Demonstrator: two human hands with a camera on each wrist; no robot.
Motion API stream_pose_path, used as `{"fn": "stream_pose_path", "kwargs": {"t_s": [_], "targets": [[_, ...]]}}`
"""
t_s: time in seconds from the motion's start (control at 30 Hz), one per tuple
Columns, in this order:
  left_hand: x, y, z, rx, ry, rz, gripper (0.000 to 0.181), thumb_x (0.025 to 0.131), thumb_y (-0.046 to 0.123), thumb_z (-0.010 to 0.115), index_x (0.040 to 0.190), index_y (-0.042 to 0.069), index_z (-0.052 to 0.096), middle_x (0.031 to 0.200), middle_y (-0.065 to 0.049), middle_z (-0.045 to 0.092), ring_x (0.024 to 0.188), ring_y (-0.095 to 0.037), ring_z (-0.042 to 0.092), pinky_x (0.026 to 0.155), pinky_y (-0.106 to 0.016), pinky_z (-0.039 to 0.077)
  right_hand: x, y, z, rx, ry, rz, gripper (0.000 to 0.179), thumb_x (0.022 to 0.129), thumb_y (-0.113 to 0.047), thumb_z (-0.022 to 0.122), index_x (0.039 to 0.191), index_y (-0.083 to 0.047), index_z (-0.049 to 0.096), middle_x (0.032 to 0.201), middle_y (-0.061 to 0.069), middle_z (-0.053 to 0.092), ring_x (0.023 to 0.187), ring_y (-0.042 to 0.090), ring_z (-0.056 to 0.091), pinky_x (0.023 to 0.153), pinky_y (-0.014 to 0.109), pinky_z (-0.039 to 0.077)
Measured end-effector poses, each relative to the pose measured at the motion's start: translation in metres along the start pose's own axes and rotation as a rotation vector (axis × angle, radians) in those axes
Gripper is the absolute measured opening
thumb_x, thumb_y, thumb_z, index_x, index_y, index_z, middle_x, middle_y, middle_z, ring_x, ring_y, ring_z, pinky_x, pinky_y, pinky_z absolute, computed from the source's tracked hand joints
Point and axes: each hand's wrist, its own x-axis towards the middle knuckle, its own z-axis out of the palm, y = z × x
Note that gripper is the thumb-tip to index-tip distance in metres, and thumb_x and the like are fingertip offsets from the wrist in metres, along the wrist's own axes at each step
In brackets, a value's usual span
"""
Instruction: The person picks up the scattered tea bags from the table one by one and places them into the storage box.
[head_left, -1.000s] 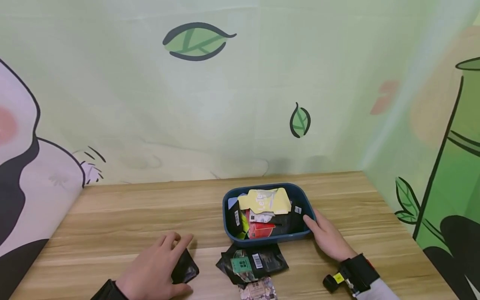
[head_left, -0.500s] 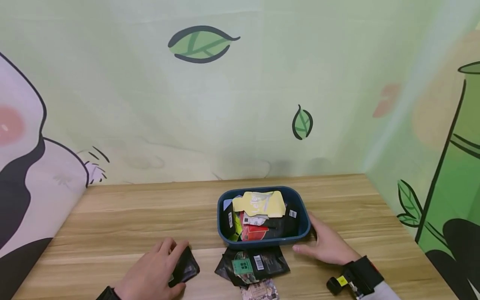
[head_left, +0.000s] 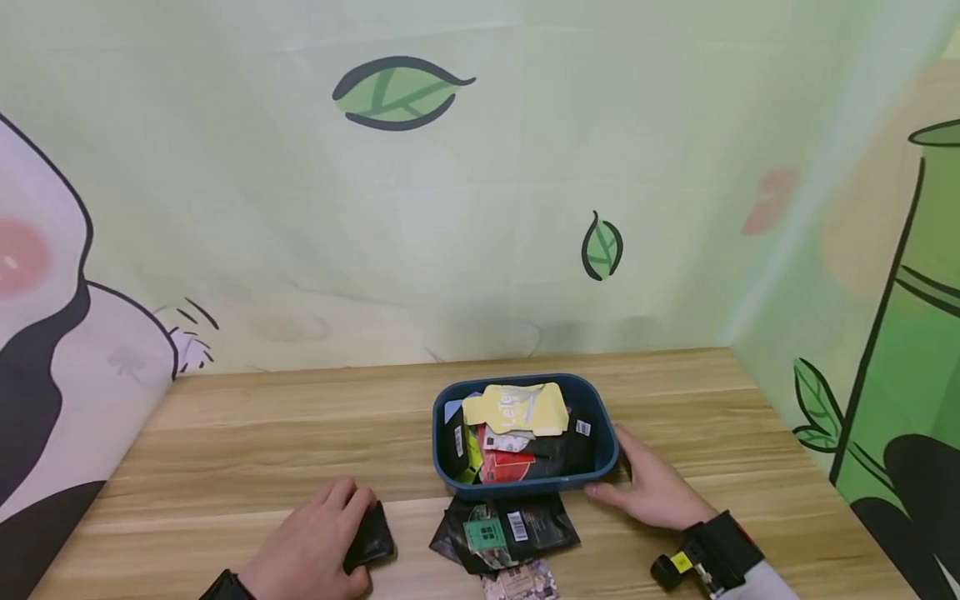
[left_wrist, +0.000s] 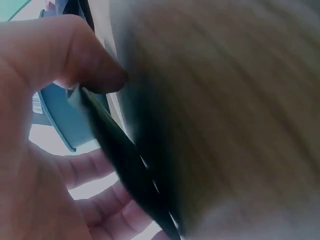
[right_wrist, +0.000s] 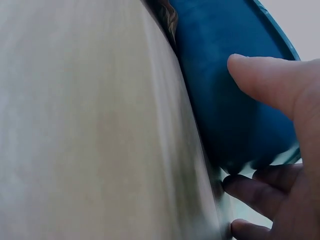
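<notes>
My left hand point(head_left: 318, 542) is near the front edge of the table, left of centre. It grips a flat black packet point(head_left: 369, 537); in the left wrist view the thumb lies on one side of the packet point(left_wrist: 125, 157) and the fingers on the other. A dark blue plastic bin point(head_left: 517, 490) full of packets stands right of centre. Beside its front right corner my right hand point(head_left: 656, 492) is spread around the outside. In the right wrist view the thumb lies against the wall of the bin point(right_wrist: 220, 95), with the other fingertips by its lower edge.
Black packets point(head_left: 536, 533) with a green label and barcode lie before the bin, over a floral packet point(head_left: 525, 581). A yellow packet point(head_left: 517, 408) tops the bin's contents. Printed cloth point(head_left: 480, 208) rises behind the wooden table point(head_left: 315, 425).
My right hand's thumb has come off the bin's rim to its outer front wall, and the bin has shifted slightly left. My left hand has closed more tightly on the black packet.
</notes>
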Motion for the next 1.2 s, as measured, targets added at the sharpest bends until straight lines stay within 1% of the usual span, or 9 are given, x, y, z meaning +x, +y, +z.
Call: {"fn": "stream_pose_path", "kwargs": {"t_s": [0.17, 0.23, 0.3, 0.47, 0.57, 0.7, 0.83, 1.0, 1.2], "targets": [[0.003, 0.000, -0.001, -0.020, 0.010, 0.003, 0.060, 0.067, 0.045, 0.074, 0.118, 0.021, 0.054, 0.101, 0.006, 0.042, 0.085, -0.012, 0.041, 0.071, -0.032, 0.039, 0.000, 0.000, 0.000, -0.005, 0.010, -0.007, 0.096, 0.078, -0.060, 0.072, 0.158, -0.023, 0.033, 0.155, 0.007, 0.042, 0.141, 0.030, 0.039, 0.109, 0.054, 0.033], [0.006, 0.002, -0.003, -0.021, 0.042, 0.011, 0.058, 0.068, 0.044, 0.073, 0.118, 0.022, 0.053, 0.101, 0.007, 0.042, 0.085, -0.011, 0.041, 0.071, -0.031, 0.039, -0.001, 0.000, 0.000, -0.012, 0.015, -0.007, 0.096, 0.077, -0.060, 0.072, 0.157, -0.023, 0.034, 0.154, 0.007, 0.043, 0.140, 0.030, 0.040, 0.108, 0.053, 0.034], [0.009, 0.004, -0.007, -0.030, 0.099, 0.034, 0.058, 0.067, 0.042, 0.073, 0.117, 0.022, 0.053, 0.101, 0.008, 0.043, 0.083, -0.010, 0.042, 0.070, -0.029, 0.039, 0.000, 0.000, 0.000, -0.014, 0.018, -0.009, 0.095, 0.077, -0.060, 0.073, 0.156, -0.023, 0.036, 0.153, 0.005, 0.044, 0.140, 0.029, 0.040, 0.109, 0.052, 0.034], [0.025, 0.017, -0.031, -0.051, 0.252, 0.111, 0.058, 0.063, 0.036, 0.072, 0.116, 0.019, 0.054, 0.102, 0.009, 0.043, 0.080, -0.007, 0.042, 0.064, -0.023, 0.039, 0.000, 0.000, 0.002, -0.014, 0.022, -0.015, 0.093, 0.077, -0.058, 0.074, 0.155, -0.022, 0.038, 0.151, 0.004, 0.046, 0.139, 0.028, 0.040, 0.109, 0.052, 0.034], [0.040, 0.030, -0.050, -0.042, 0.300, 0.150, 0.057, 0.065, 0.037, 0.071, 0.117, 0.019, 0.055, 0.102, 0.010, 0.041, 0.082, -0.007, 0.041, 0.065, -0.023, 0.040, 0.000, 0.000, 0.002, -0.016, 0.021, -0.010, 0.093, 0.077, -0.058, 0.074, 0.155, -0.022, 0.038, 0.151, 0.004, 0.046, 0.140, 0.029, 0.040, 0.109, 0.052, 0.034], [0.067, 0.049, -0.070, -0.014, 0.339, 0.211, 0.057, 0.066, 0.042, 0.069, 0.117, 0.020, 0.056, 0.101, 0.011, 0.041, 0.086, -0.007, 0.041, 0.069, -0.023, 0.041, 0.000, 0.000, 0.001, -0.011, 0.021, -0.003, 0.092, 0.077, -0.059, 0.074, 0.154, -0.024, 0.038, 0.151, 0.003, 0.047, 0.139, 0.028, 0.041, 0.109, 0.052, 0.034], [0.096, 0.070, -0.084, 0.026, 0.343, 0.277, 0.057, 0.068, 0.045, 0.068, 0.117, 0.019, 0.056, 0.101, 0.008, 0.043, 0.084, -0.009, 0.041, 0.066, -0.025, 0.040, 0.000, 0.001, 0.001, -0.011, 0.025, -0.006, 0.093, 0.076, -0.059, 0.074, 0.154, -0.025, 0.038, 0.151, 0.002, 0.047, 0.139, 0.027, 0.041, 0.108, 0.052, 0.035], [0.127, 0.093, -0.096, 0.072, 0.293, 0.342, 0.058, 0.072, 0.050, 0.068, 0.117, 0.015, 0.055, 0.101, 0.003, 0.045, 0.084, -0.013, 0.042, 0.066, -0.028, 0.040, 0.001, 0.005, 0.003, 0.001, 0.017, -0.006, 0.092, 0.075, -0.059, 0.075, 0.154, -0.030, 0.037, 0.151, -0.002, 0.045, 0.139, 0.022, 0.041, 0.109, 0.049, 0.035], [0.159, 0.115, -0.109, 0.094, 0.218, 0.352, 0.057, 0.076, 0.050, 0.067, 0.119, 0.015, 0.055, 0.103, 0.000, 0.045, 0.089, -0.015, 0.042, 0.070, -0.029, 0.039, 0.001, 0.007, 0.001, -0.006, 0.016, -0.012, 0.093, 0.076, -0.058, 0.075, 0.156, -0.032, 0.034, 0.153, -0.003, 0.043, 0.140, 0.021, 0.039, 0.109, 0.049, 0.035]]}}
